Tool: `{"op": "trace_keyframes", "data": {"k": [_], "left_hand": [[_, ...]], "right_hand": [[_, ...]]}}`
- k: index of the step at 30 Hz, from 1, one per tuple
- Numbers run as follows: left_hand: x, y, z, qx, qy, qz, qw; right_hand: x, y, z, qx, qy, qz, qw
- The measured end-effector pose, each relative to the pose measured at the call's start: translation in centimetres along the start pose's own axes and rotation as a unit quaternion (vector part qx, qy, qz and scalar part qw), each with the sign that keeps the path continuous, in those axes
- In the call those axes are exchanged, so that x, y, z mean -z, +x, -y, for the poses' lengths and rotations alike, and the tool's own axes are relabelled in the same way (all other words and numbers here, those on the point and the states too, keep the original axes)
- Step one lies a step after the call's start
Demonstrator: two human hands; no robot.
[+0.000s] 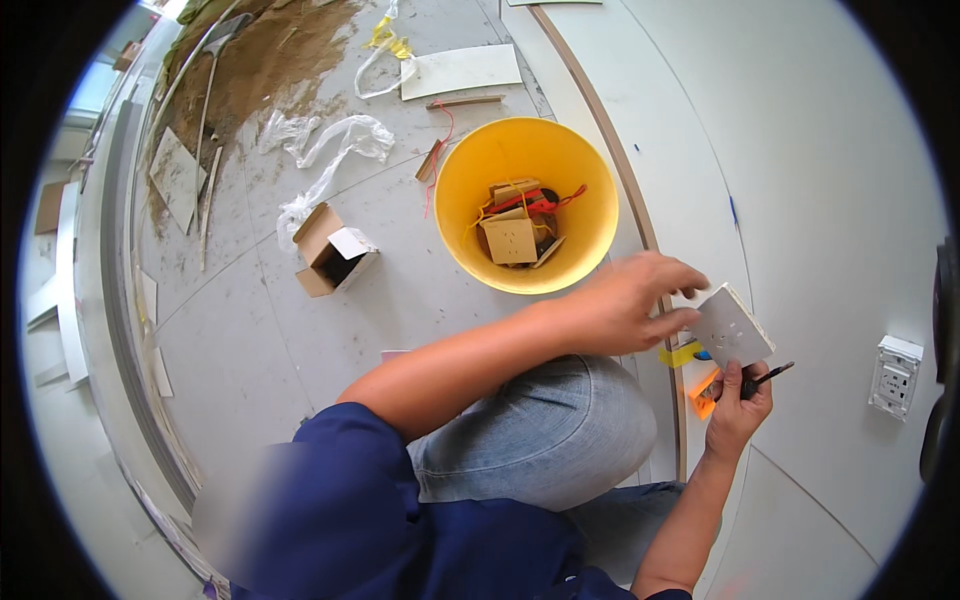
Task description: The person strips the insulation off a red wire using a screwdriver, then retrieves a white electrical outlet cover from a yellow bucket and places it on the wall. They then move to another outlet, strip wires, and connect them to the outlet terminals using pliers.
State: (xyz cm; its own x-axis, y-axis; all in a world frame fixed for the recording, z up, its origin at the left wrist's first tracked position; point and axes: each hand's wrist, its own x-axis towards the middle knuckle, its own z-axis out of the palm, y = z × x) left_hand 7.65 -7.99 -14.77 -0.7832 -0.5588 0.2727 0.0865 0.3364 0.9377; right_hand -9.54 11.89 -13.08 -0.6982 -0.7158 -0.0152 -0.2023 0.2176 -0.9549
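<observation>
Dark navy short-sleeved shirt point(430, 545) and light-blue denim jeans point(550, 430), faded paler in patches.

Gap of floor point(405, 235) between open carton point(318, 230) and yellow bucket point(520, 140): passable. Left forearm point(480, 350) bars way from bucket to bent knee point(580, 425). Left hand point(640, 300) crowds white plate point(722, 325) from the left. Room toward wall socket point(897, 378), save dark tool point(775, 373) jutting from right hand point(738, 408).

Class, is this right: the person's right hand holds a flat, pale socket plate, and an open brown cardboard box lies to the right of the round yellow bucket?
Not quite: the head view shows the open brown cardboard box to the left of the round yellow bucket. The right hand does hold the flat, pale socket plate.
</observation>
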Motion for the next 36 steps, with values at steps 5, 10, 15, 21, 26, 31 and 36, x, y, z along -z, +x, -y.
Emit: {"op": "trace_keyframes", "data": {"k": [5, 10, 15, 21, 26, 31, 36], "left_hand": [[6.6, -1.9, 3.5, 0.064, 0.197, -0.040, 0.977], [11.9, 0.5, 7.9, 0.283, 0.427, 0.252, 0.821], [10.8, 0.6, 14.1, 0.292, 0.541, 0.400, 0.680], [9.2, 0.6, 15.5, 0.236, 0.559, 0.402, 0.686], [11.3, 0.7, 14.4, 0.239, 0.526, 0.416, 0.702], [10.0, -0.4, 15.2, 0.227, 0.563, 0.438, 0.663], [10.2, -0.5, 13.2, 0.189, 0.528, 0.489, 0.669]], "right_hand": [[-0.3, -0.2, -0.2, -0.016, -0.018, -0.023, 0.999], [-0.5, -0.2, -1.0, -0.033, 0.010, -0.027, 0.999], [-1.7, -0.2, -0.1, -0.055, 0.040, -0.018, 0.998], [-3.4, 0.5, 1.3, -0.090, 0.028, 0.031, 0.995], [-6.8, 2.3, 1.9, -0.074, 0.055, 0.088, 0.992], [-8.2, 2.5, 2.2, -0.076, 0.048, 0.114, 0.989], [-7.2, 1.8, 1.7, -0.099, 0.041, 0.118, 0.987]]}}
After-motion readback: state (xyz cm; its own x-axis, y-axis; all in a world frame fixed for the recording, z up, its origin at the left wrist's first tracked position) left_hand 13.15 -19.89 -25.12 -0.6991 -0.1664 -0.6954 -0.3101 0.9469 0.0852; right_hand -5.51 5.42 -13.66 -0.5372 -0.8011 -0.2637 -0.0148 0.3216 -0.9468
